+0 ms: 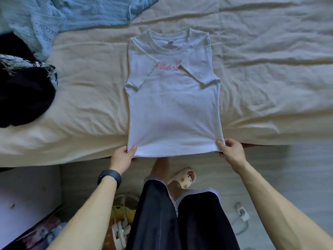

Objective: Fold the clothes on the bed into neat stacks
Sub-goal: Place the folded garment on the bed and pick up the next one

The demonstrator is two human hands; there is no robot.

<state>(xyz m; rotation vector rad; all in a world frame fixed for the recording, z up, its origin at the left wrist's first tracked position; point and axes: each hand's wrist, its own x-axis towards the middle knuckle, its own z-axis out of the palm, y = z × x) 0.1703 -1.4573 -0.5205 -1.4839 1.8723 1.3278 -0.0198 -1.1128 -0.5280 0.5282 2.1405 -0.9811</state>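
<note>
Two hem corners of the white T-shirt [173, 109] are pinched, one by the left grip [123, 155], one by the right grip [231, 150], on the bed [86, 98].

A T-shirt [173, 105] lies flat at the middle of the bed [86, 91], collar at the far side, hem at the near edge, both sleeves folded in over its front. The left hand [124, 156] pinches the hem's left corner and the right hand [231, 150] its right corner. A knit garment [63, 13] lies at the bed's far left, with a heap of clothes [23, 91] nearer, at the left edge. A slipper [183, 177] sits on the floor below the hem.
</note>
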